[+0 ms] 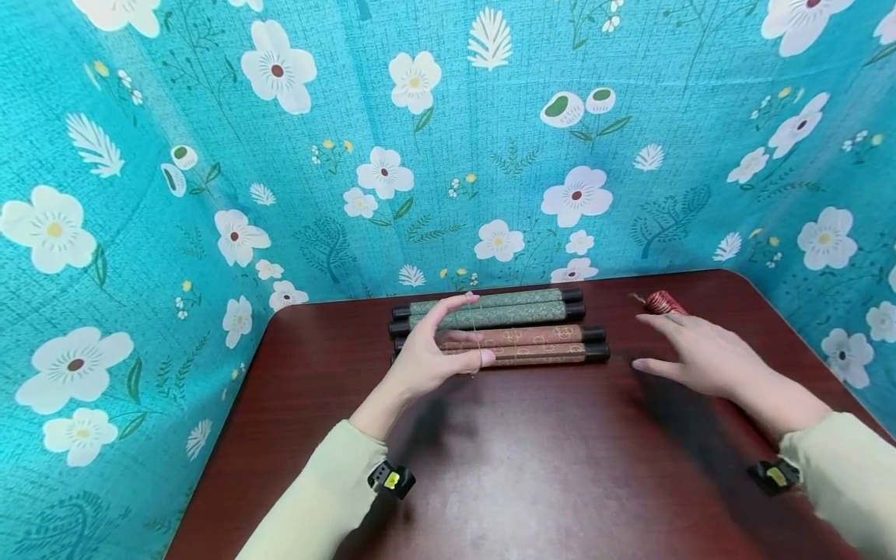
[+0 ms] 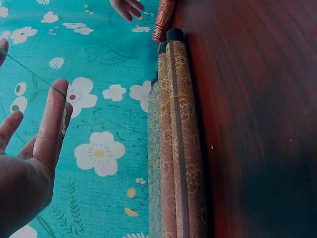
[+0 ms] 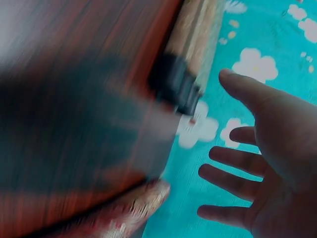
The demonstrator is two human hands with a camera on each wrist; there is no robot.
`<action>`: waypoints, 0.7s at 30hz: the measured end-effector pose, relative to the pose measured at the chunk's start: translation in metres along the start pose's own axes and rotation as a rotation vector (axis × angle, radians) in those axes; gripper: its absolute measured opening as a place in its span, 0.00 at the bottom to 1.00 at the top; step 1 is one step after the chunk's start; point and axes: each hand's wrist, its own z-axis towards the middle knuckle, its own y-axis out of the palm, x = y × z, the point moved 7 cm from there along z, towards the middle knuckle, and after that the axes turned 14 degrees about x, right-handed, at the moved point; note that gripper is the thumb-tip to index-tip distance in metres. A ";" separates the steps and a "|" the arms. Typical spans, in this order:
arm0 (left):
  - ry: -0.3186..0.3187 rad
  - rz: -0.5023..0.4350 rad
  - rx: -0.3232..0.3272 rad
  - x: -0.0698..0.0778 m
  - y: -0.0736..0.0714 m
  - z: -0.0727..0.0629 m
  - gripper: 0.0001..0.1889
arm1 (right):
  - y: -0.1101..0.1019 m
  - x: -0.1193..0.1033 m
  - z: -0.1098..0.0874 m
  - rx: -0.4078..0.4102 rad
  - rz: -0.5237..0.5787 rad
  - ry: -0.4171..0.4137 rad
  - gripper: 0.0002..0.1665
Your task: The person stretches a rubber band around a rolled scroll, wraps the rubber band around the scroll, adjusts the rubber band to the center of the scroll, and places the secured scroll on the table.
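Note:
My left hand [image 1: 420, 358] hovers over the left part of the scrolls, thumb and fingers spread apart. A thin elastic band [image 1: 479, 334] is stretched between its thumb and fingers; it looks green in the left wrist view. Beneath lie two brown patterned scrolls [image 1: 546, 336] side by side, with a yellowish band [image 2: 181, 96] around them. Two green scrolls [image 1: 514, 313] with black ends lie just behind. At the right, my right hand [image 1: 707, 358] is held above a red scroll [image 1: 661, 302], fingers extended and holding nothing. That hand partly hides the red scroll.
The dark red wooden table [image 1: 546, 459] carries all the scrolls near its back edge. A turquoise flowered cloth [image 1: 448, 155] hangs behind the table and along both sides. Shadows of both arms fall across the tabletop.

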 end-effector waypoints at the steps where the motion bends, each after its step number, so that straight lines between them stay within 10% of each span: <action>1: -0.002 0.002 0.002 -0.001 0.000 0.000 0.39 | -0.001 0.006 -0.002 -0.002 -0.017 0.007 0.54; 21: 0.027 0.068 0.022 -0.014 -0.007 -0.002 0.39 | 0.010 0.093 -0.031 -0.095 -0.002 0.160 0.61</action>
